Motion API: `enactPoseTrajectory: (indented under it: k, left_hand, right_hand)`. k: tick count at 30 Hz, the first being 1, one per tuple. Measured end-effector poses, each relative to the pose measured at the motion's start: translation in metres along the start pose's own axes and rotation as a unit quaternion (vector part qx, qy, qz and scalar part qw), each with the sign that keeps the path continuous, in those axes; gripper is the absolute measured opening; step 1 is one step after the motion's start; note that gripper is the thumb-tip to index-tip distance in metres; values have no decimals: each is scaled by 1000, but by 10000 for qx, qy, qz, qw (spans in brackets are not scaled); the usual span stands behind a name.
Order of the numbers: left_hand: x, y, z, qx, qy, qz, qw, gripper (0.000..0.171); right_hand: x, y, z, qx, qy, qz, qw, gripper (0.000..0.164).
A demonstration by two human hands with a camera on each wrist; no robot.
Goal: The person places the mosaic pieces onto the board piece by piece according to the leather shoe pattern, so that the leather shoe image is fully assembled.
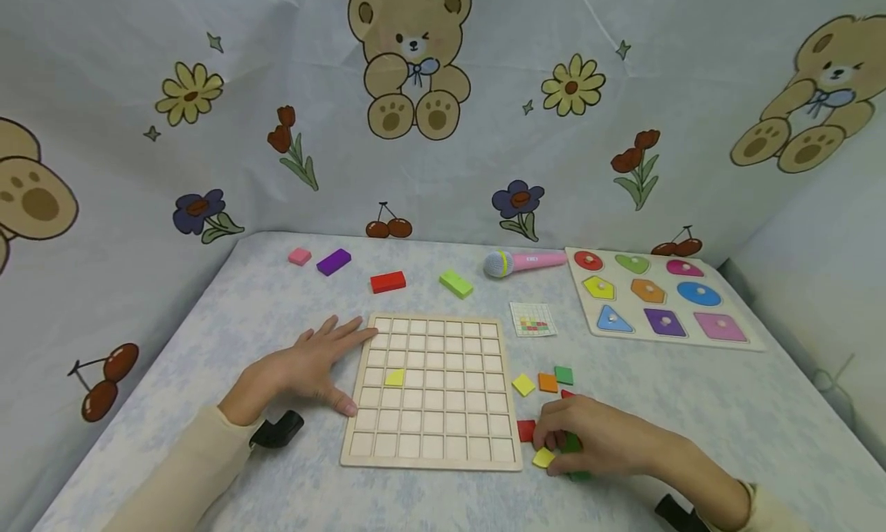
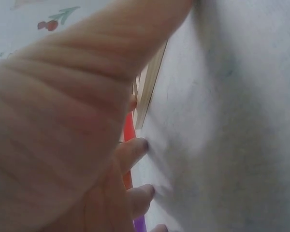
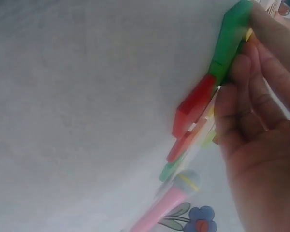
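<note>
A wooden grid board (image 1: 431, 464) lies flat, with one yellow tile (image 1: 394, 377) in a cell left of its middle. My left hand (image 1: 304, 370) spreads its fingers along the board's left side, thumb and forefinger at the edge. Right of the board, my right hand (image 1: 598, 440) bends its fingers low over small tiles. A yellow tile (image 1: 543, 457) shows by its thumb tip, but a firm pinch cannot be made out. Partly under this hand are green tiles (image 3: 229, 41); close by lie a red tile (image 1: 526, 430), an orange tile (image 1: 547, 383), another green tile (image 1: 564, 375) and another yellow tile (image 1: 524, 384).
Behind the board lie pink (image 1: 300, 256), purple (image 1: 334, 262), red (image 1: 388, 282) and lime blocks (image 1: 456, 284). A toy microphone (image 1: 526, 262) lies beside a knobbed shape puzzle (image 1: 626, 336) at the back right. A small pattern card (image 1: 533, 320) sits right of the board.
</note>
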State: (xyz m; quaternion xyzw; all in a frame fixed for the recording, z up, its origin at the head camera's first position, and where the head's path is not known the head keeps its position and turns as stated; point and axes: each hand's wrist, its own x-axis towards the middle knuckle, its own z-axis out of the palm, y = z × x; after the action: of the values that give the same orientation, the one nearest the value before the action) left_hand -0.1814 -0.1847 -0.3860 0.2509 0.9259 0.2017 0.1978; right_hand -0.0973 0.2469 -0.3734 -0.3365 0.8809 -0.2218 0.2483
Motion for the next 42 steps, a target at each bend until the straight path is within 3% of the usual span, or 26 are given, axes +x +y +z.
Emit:
enactPoseTrajectory:
  k: [5, 10, 14, 20, 29, 35, 42]
  left_hand:
    - [0, 0, 0, 80, 66, -17, 9999, 122]
    - [-1, 0, -2, 32, 24, 7, 10000, 122]
    - [-2, -1, -5, -21, 16, 50, 10000, 121]
    - [-2, -2, -4, -96, -24, 68, 9999, 121]
    - [2, 2, 2, 52, -41, -72, 10000, 121]
    - [2, 1, 2, 101, -30, -92, 9999, 122]
    - [0, -1, 0, 76, -15, -40, 10000, 122]
  right_hand:
    - [3, 2, -1, -290, 292, -366, 9985, 5]
    - [14, 4, -10, 67, 736, -838, 9937, 9]
    - [38, -5, -22, 457, 864, -1074, 9894, 16]
    - [83, -21, -25, 328, 1056, -1302, 9853, 24]
    - [131, -37, -17, 261, 1243, -847, 9883, 14]
    - [142, -49, -14, 404, 1530, -597, 9856, 6]
    - [148, -51, -13, 334, 1576, -433, 9860, 3]
